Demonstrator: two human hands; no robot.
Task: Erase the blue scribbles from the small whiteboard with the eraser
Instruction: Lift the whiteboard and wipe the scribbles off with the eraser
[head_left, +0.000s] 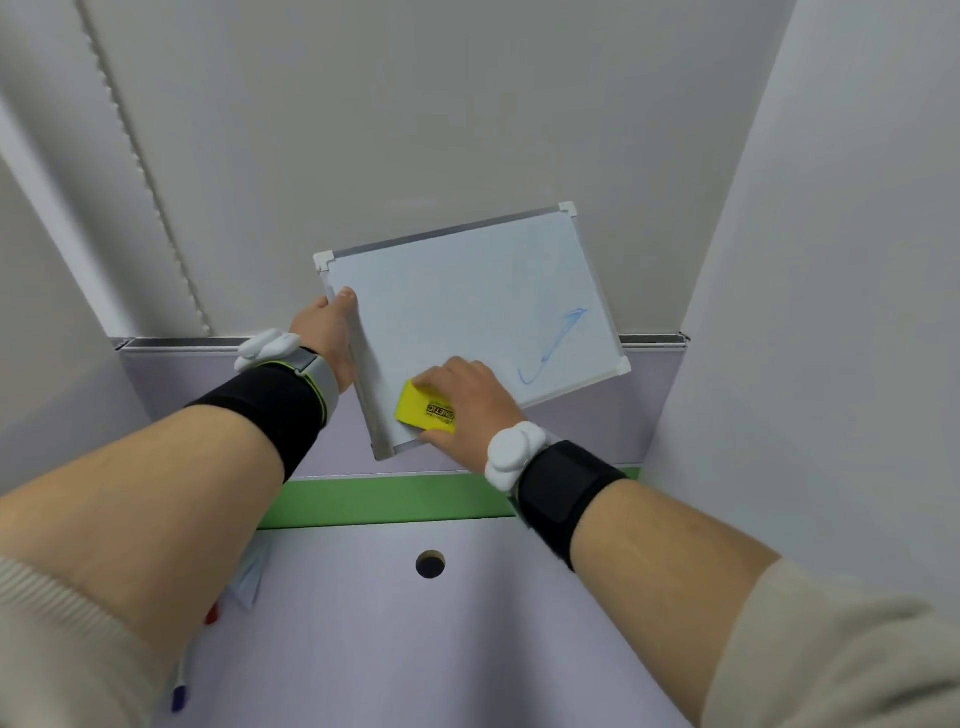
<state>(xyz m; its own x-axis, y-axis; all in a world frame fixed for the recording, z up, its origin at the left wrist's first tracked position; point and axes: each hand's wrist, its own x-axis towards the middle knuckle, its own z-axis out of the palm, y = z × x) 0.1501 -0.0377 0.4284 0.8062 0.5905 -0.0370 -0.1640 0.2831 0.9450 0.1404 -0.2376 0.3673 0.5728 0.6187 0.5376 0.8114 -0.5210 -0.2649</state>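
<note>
Head view showed my left hand gripping the whiteboard by its 9 o'clock edge while my right hand pressed the yellow eraser at 6 o'clock, most scribbles gone, one blue stroke left toward 4 o'clock.

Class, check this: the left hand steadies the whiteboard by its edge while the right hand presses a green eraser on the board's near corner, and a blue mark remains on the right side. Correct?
Not quite. The head view shows the eraser is yellow, not green. The rest holds: the left hand grips the whiteboard by its edge, the right hand presses the eraser, and a blue mark remains.
</note>
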